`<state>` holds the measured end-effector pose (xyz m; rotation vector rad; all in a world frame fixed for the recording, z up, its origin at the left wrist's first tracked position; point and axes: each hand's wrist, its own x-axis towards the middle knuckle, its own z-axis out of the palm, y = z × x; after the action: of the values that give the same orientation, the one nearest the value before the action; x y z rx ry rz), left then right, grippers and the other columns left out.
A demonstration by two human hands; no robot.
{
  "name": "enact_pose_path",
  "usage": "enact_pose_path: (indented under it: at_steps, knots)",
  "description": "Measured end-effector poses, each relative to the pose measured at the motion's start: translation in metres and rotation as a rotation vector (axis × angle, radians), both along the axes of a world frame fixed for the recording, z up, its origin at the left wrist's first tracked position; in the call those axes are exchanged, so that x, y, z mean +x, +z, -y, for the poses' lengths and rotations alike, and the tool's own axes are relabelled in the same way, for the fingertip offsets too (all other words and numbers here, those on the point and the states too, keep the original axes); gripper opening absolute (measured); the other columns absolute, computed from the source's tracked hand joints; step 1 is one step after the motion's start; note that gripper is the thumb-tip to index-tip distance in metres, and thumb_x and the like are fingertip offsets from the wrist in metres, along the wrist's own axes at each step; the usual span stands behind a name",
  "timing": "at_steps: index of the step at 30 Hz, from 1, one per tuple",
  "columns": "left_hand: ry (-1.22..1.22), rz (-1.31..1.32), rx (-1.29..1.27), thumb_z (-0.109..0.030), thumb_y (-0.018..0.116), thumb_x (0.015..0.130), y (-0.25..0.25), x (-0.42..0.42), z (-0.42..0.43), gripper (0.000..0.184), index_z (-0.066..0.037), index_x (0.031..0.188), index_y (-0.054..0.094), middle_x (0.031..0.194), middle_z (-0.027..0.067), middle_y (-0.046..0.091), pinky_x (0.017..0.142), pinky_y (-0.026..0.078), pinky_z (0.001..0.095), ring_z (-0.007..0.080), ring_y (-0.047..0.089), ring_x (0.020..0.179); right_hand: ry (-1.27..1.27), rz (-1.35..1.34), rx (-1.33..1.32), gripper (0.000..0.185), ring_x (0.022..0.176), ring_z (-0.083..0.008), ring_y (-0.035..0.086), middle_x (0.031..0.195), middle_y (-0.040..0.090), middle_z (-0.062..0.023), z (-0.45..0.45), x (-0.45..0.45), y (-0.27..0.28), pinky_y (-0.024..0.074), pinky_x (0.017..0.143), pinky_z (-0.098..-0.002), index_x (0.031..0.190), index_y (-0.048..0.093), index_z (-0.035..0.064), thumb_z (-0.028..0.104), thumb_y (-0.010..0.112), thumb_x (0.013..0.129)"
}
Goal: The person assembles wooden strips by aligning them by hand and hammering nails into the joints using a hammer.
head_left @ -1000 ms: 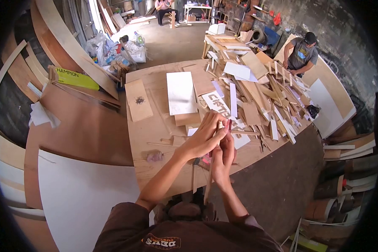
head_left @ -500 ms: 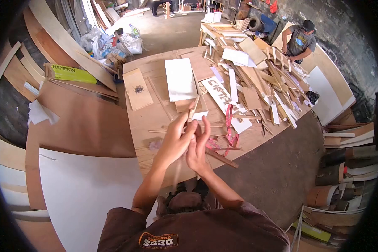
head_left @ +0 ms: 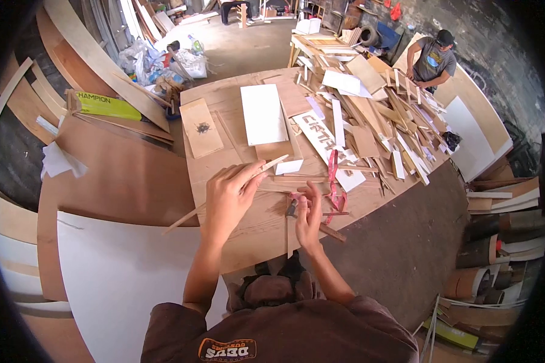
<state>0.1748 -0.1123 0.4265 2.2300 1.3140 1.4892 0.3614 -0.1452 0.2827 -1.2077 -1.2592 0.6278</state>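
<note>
My left hand [head_left: 229, 196] is closed around a thin wooden strip [head_left: 275, 162]. The strip slants across my grip, its upper end reaching toward the white-topped wooden box [head_left: 263, 115] and its lower end over the brown board on the left. My right hand [head_left: 309, 218] is raised over the near table edge, fingers apart, with nothing seen in it. Just left of it, what looks like a hammer [head_left: 292, 207] with a dark head lies partly behind the fingers. A pink-red strap [head_left: 332, 175] lies crumpled beyond my right hand.
The wooden worktable [head_left: 248, 233] carries a heap of wood offcuts [head_left: 369, 121] and a panel with cut letters [head_left: 317, 134]. A co-worker [head_left: 433, 60] stands at the far right. A large white sheet [head_left: 121, 278] lies at left; more boards [head_left: 502, 248] are stacked at right.
My hands, together half a second ago, have moved apart. The strip in my left hand has swung from pointing away to lying slantwise. My right hand has shifted right and opened.
</note>
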Motion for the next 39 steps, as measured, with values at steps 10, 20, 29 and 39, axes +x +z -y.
enact_pose_path:
  at_steps: [10, 20, 29, 39]
  knots:
    - [0.008, -0.151, -0.016, -0.008, 0.079, 0.080, 0.010, 0.025, 0.017, 0.026, -0.009, 0.106, 0.077, 0.087, 0.0085, 0.075, 0.061, 0.048, 0.0341, 0.0226, 0.061, 0.064, 0.094, 0.645, -0.439, 0.055, 0.108, -0.0423, 0.058, 0.115, 0.063, -0.0209, -0.025, 0.078, -0.220, 0.0469, 0.093, -0.0532, 0.134, 0.052, 0.0046, 0.013, 0.068, 0.083]
    - [0.119, -0.157, -0.132, -0.013, 0.079, 0.082, 0.024, 0.067, 0.024, 0.041, -0.007, 0.122, 0.070, 0.084, 0.0126, 0.072, 0.064, 0.050, 0.0357, 0.0236, 0.065, 0.068, 0.135, 0.979, -0.535, 0.068, 0.124, -0.0396, 0.050, 0.130, 0.052, -0.0229, -0.035, 0.093, -0.272, 0.0405, 0.105, -0.0519, 0.144, 0.041, 0.0060, 0.015, 0.070, 0.083]
    - [0.143, -0.233, -0.020, -0.014, 0.081, 0.081, 0.027, 0.073, 0.025, 0.021, -0.003, 0.096, 0.071, 0.078, 0.0104, 0.069, 0.057, 0.050, 0.0339, 0.0229, 0.065, 0.065, 0.202, 0.667, -0.470, 0.059, 0.098, -0.0448, 0.061, 0.117, 0.054, -0.0261, -0.024, 0.110, -0.213, 0.0528, 0.086, -0.0507, 0.133, 0.047, -0.0028, 0.014, 0.073, 0.083]
    - [-0.005, -0.248, -0.060, -0.018, 0.079, 0.083, 0.051, 0.104, 0.009, 0.018, -0.005, 0.094, 0.075, 0.078, 0.0121, 0.070, 0.060, 0.052, 0.0361, 0.0265, 0.066, 0.065, 0.180, 0.149, -0.188, 0.036, 0.079, -0.0230, 0.057, 0.086, 0.060, -0.0135, -0.008, 0.145, -0.012, 0.0463, 0.071, -0.0373, 0.120, 0.057, -0.0050, 0.011, 0.066, 0.089]
